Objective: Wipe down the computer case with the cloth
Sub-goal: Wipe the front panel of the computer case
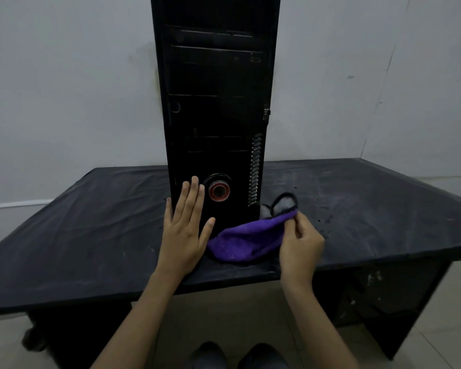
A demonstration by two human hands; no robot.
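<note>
Left hand (184, 230) spread flat on the tall black computer case (214, 102); right hand (300, 242) pinching the purple microfibre cloth (246, 239).
Cloth lies on the near black table (91, 235); wiping apparently not yet begun.

Low dark surface (91, 235), covered in black wrinkled sheeting, dusty with pale smudges. Tall black computer tower case (216, 102) stands upright at centre, near the back edge. Crumpled purple microfibre cloth with black trim (245, 241) lies at its base, front right.
</note>
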